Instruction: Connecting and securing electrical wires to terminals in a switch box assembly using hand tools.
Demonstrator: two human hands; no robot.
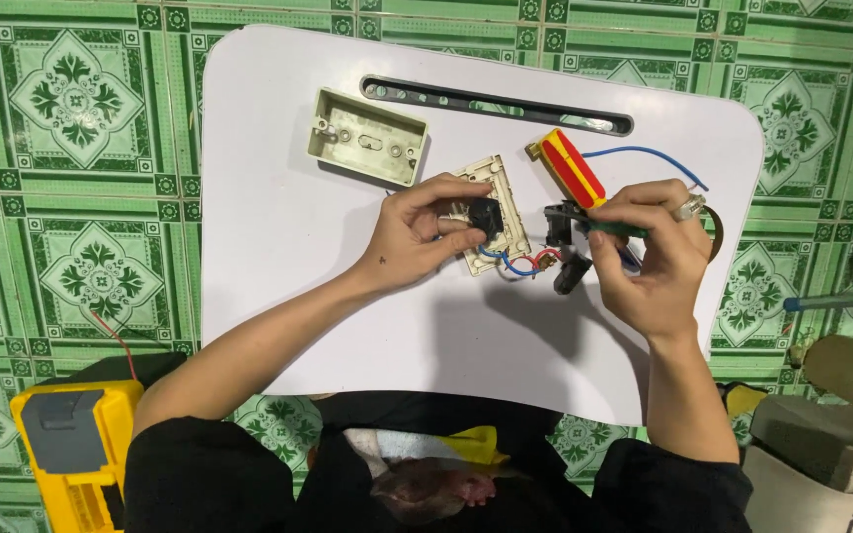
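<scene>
Left hand (417, 237) pinching small black switch module (487, 215) on cream rectangular switch plate (499, 222), flat at centre of white tabletop (278, 266). Right hand (656, 249) pinching thin green-handled screwdriver (594, 225). Red-and-yellow tool (567, 168) just beside.

No packages, labels, signs or screens can be made out anywhere in the head view.

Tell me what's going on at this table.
A person sits at a white table on a green tiled floor. The left hand pins a cream switch plate with blue and red wires. The right hand holds a green tool toward it. A cream box and a red-and-yellow tool lie nearby.
</scene>
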